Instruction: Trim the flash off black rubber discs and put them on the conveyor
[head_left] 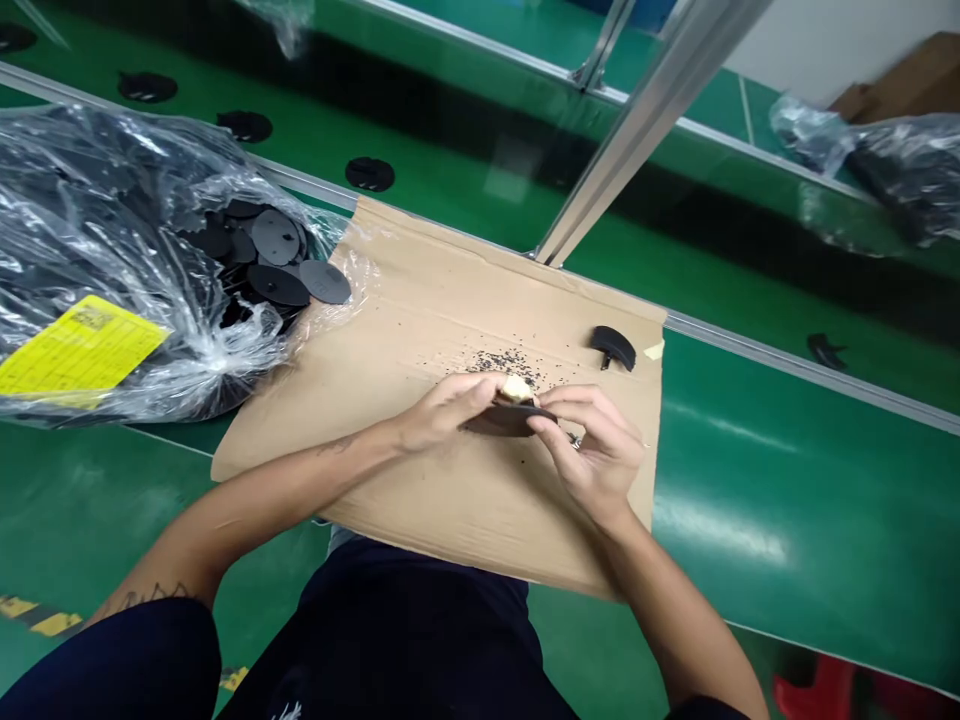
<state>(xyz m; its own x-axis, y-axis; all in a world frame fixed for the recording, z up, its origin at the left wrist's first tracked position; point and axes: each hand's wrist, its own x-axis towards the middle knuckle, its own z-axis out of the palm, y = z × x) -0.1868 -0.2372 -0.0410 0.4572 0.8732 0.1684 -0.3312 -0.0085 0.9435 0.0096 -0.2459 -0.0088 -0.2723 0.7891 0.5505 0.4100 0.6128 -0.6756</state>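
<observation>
Fingers (480, 395) of both hands pinching flat black plastic disc (504, 420), above creased cardboard sheet (420, 330)

One head-worn camera looks forward and steeply down from close above the hands (525, 430), across the cardboard (420, 330) on the desk (787, 500) toward the belt (450, 180) beyond.

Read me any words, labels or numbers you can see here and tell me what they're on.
Yellow label on the clear plastic bag of black discs: it carries print, but too small and blurred to read.
Cardboard sheet, the black disc in both hands, green belt: no text visible.
</observation>
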